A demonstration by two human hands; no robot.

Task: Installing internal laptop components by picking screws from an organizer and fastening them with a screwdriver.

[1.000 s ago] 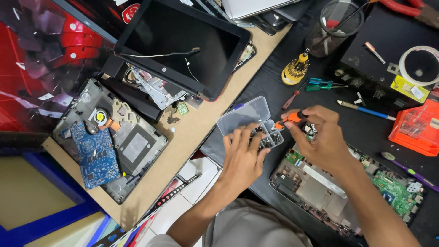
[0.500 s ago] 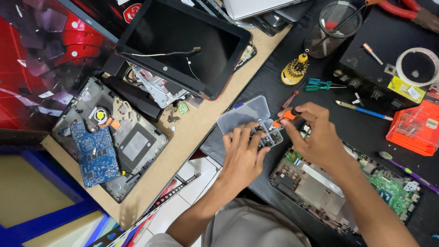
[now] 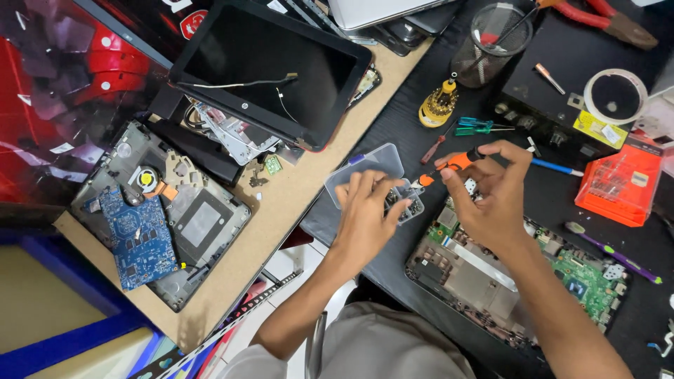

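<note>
My left hand (image 3: pixel 366 210) rests fingers-down in a small clear plastic parts box (image 3: pixel 372 168) that holds small dark screws. My right hand (image 3: pixel 488 189) grips an orange-handled screwdriver (image 3: pixel 455 163), its tip pointing left toward the box. Below my right hand lies an opened laptop base (image 3: pixel 491 281) with a green circuit board (image 3: pixel 583 270) exposed on the black desk.
On the wooden board at left lie a laptop screen (image 3: pixel 270 67), a dismantled laptop chassis (image 3: pixel 189 217) and a blue circuit board (image 3: pixel 137 235). Behind are a yellow bit holder (image 3: pixel 439 104), a mesh cup (image 3: pixel 495 42), a tape roll (image 3: pixel 616 95), an orange case (image 3: pixel 618 186) and loose screwdrivers (image 3: pixel 477 126).
My right hand with the screwdriver has shifted slightly right and up. My left hand stays in the parts box.
</note>
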